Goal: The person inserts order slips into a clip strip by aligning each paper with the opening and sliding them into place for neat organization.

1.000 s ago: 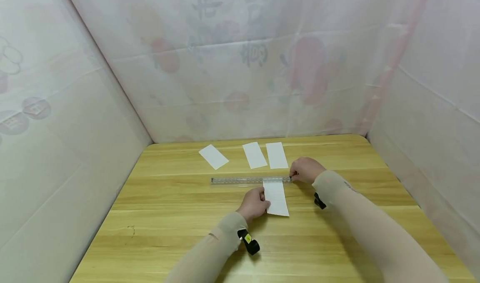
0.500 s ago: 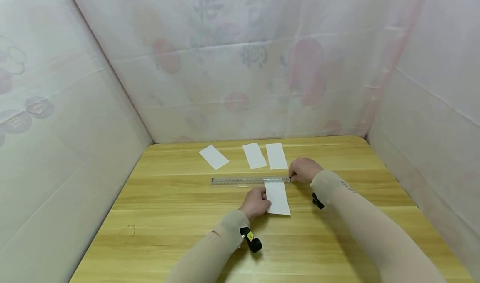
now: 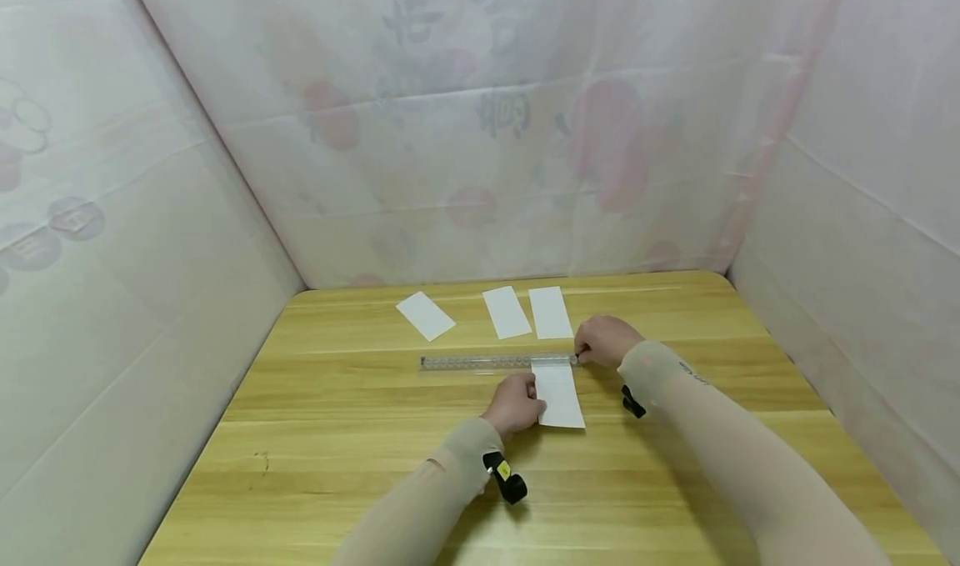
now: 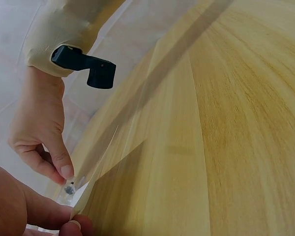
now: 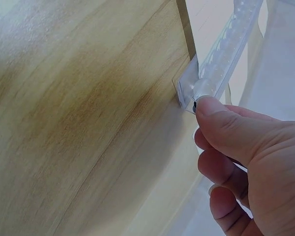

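A clear plastic binding strip with a row of rings [image 3: 472,362] lies crosswise on the wooden table. In the head view, a white paper slip [image 3: 558,399] has its far edge at the strip's right part. My left hand [image 3: 515,403] pinches the slip's left edge; in the left wrist view the slip [image 4: 91,189] stands edge-on, tilted off the table. My right hand [image 3: 606,341] pinches the strip's right end. Close up in the right wrist view, thumb and finger hold the small dark tip of the strip [image 5: 219,69], with the other fingers curled beneath.
Three more white slips lie beyond the strip: a slanted one on the left [image 3: 426,315], one in the middle [image 3: 507,312] and one on the right [image 3: 551,313]. Pale printed curtains [image 3: 465,132] surround the table [image 3: 337,466] at the back and sides.
The left hand has slid the paper slip slightly right along the strip, closer to the right hand. The right hand keeps its hold on the strip's end.
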`<move>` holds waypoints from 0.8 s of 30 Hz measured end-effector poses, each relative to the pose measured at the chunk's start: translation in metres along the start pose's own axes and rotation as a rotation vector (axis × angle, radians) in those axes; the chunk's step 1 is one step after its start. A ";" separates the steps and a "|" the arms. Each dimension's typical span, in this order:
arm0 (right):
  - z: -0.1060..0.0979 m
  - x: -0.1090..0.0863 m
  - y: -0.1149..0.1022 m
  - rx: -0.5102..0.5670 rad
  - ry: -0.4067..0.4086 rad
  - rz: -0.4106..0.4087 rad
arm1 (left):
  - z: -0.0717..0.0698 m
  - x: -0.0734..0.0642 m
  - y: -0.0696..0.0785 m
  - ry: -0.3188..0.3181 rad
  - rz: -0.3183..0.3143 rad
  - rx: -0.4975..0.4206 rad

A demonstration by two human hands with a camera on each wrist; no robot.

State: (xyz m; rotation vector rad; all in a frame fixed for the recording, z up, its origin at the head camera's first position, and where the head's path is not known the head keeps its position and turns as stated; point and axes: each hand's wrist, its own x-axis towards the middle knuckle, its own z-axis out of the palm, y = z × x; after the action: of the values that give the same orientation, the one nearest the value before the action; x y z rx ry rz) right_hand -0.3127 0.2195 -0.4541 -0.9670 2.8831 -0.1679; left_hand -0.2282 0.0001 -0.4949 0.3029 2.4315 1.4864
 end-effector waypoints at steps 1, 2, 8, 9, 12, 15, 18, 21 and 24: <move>0.000 0.000 0.000 0.003 0.003 0.001 | 0.000 0.000 0.000 0.000 -0.001 -0.004; 0.000 0.000 -0.001 0.005 0.005 0.001 | 0.000 0.000 0.000 0.000 -0.004 -0.007; -0.002 0.000 -0.002 0.009 0.005 0.008 | 0.002 0.001 0.003 -0.010 -0.044 -0.022; -0.002 0.000 -0.002 0.008 0.005 0.007 | 0.002 0.001 0.003 -0.012 -0.049 -0.024; -0.002 0.000 -0.001 0.003 0.005 0.000 | 0.003 0.001 0.005 -0.015 -0.060 -0.033; -0.002 0.000 0.000 0.000 0.013 -0.009 | 0.003 0.001 0.007 -0.019 -0.054 -0.027; -0.002 -0.001 0.000 -0.003 0.017 -0.011 | 0.003 0.001 0.008 -0.017 -0.045 -0.023; -0.001 0.000 0.000 -0.001 0.015 -0.008 | 0.005 0.001 0.008 -0.017 -0.050 -0.025; -0.001 0.000 0.000 0.003 0.017 -0.010 | 0.007 0.003 0.006 -0.023 -0.063 -0.035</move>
State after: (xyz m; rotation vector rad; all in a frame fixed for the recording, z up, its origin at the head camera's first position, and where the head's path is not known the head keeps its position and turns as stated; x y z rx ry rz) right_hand -0.3130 0.2195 -0.4531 -0.9846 2.8934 -0.1818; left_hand -0.2283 0.0097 -0.4927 0.2324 2.3723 1.4886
